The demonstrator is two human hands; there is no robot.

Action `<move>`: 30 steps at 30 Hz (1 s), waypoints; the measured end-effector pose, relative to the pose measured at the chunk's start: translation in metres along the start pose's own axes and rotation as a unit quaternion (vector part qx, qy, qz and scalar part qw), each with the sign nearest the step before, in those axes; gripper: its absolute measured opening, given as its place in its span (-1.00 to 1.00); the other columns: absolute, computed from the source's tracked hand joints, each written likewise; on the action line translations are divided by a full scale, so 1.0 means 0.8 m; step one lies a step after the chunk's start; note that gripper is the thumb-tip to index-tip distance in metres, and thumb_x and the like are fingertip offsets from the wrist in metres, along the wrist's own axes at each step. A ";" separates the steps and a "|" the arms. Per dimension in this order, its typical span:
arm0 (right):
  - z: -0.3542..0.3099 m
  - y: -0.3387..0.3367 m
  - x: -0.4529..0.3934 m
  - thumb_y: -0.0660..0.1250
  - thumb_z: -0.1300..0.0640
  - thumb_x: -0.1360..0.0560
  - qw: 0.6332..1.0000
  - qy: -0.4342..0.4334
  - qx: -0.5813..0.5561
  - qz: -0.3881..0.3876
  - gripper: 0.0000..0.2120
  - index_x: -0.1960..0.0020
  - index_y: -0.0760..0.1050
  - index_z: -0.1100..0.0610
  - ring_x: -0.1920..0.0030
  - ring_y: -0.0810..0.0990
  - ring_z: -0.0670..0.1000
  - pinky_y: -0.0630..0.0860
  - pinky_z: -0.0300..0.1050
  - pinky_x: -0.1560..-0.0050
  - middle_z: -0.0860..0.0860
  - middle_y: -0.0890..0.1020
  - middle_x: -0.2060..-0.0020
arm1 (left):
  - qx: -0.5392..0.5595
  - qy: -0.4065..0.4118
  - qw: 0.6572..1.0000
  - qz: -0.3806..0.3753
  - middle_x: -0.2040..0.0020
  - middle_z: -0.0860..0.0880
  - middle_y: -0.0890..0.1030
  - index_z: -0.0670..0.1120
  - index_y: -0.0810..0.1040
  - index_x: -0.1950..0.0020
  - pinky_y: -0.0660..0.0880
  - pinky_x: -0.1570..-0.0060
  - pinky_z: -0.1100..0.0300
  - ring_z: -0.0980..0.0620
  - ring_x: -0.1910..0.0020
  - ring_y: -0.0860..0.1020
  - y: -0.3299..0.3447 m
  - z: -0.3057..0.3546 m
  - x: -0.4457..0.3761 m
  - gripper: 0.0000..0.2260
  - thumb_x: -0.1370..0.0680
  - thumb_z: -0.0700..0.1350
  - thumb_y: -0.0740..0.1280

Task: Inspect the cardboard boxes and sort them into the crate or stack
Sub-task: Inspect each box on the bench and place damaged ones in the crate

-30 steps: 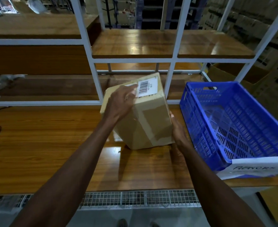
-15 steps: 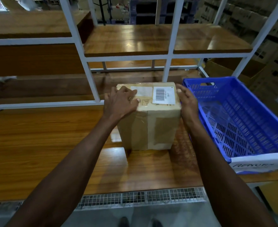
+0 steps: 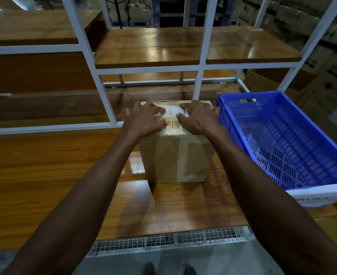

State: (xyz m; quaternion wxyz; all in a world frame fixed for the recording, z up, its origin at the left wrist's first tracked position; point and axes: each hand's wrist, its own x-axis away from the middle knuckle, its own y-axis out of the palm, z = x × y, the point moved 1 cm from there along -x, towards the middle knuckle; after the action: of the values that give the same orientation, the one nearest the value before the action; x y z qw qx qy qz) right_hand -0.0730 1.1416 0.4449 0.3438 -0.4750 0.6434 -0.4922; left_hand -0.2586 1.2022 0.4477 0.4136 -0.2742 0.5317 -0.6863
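Box (image 3: 175, 157) upright under both hands (image 3: 173, 120).

One taped cardboard box (image 3: 175, 155) is standing on one wooden workbench (image 3: 44, 175), and two bare hands, the left hand (image 3: 145, 120) and the right hand (image 3: 198, 118), are resting on its top. One white label (image 3: 171, 111) is showing between them, partly covered. One blue plastic crate (image 3: 282, 139) is sitting just beside the box on the right, carrying one white handwritten tag (image 3: 312, 197) on its near wall. One white metal rack (image 3: 203, 56) is rising behind, holding three wooden shelf boards (image 3: 147, 46) at the upper level. One open brown carton (image 3: 263, 82) is sitting behind the crate. Two shoes (image 3: 149, 268) are showing at the bottom edge.
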 end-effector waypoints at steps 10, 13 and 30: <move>-0.002 -0.009 0.013 0.19 -0.32 -0.62 1.000 -0.009 0.012 -0.023 -0.42 -0.57 0.37 -0.13 -0.55 0.33 0.21 0.29 0.29 -0.50 0.07 0.38 -0.58 | 0.015 -0.014 1.000 0.011 -0.54 0.00 0.38 0.18 0.46 -0.48 0.25 -0.40 -0.22 -0.19 -0.54 0.25 0.008 0.010 0.009 -0.51 -0.58 0.29 0.30; -0.016 -0.009 0.050 0.33 -0.19 -0.59 0.999 -0.001 -0.036 0.038 -0.61 -0.36 0.61 -0.11 -0.39 0.52 0.16 0.30 0.25 -0.45 0.02 0.58 -0.39 | 0.030 -0.013 0.999 0.037 -0.55 0.01 0.39 0.18 0.45 -0.50 0.28 -0.40 -0.22 -0.16 -0.56 0.24 0.019 0.006 0.015 -0.51 -0.59 0.30 0.27; 0.003 0.054 0.107 0.15 -0.32 -0.64 0.978 0.016 -0.128 0.165 -0.57 -0.45 0.49 -0.28 -0.67 -0.07 0.14 -0.35 0.30 -0.53 -0.04 0.26 -0.62 | 0.276 0.027 0.937 0.212 -0.42 0.01 0.40 0.07 0.43 -0.48 0.52 -0.24 0.02 0.01 -0.40 0.35 0.068 -0.020 0.065 -0.45 -0.54 0.21 0.41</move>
State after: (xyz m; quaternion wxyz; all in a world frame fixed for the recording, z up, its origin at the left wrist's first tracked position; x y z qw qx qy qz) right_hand -0.1095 1.0624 0.4049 0.3465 -0.3948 0.7757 -0.3497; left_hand -0.2829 1.1601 0.3878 0.5943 -0.0118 0.3781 -0.7097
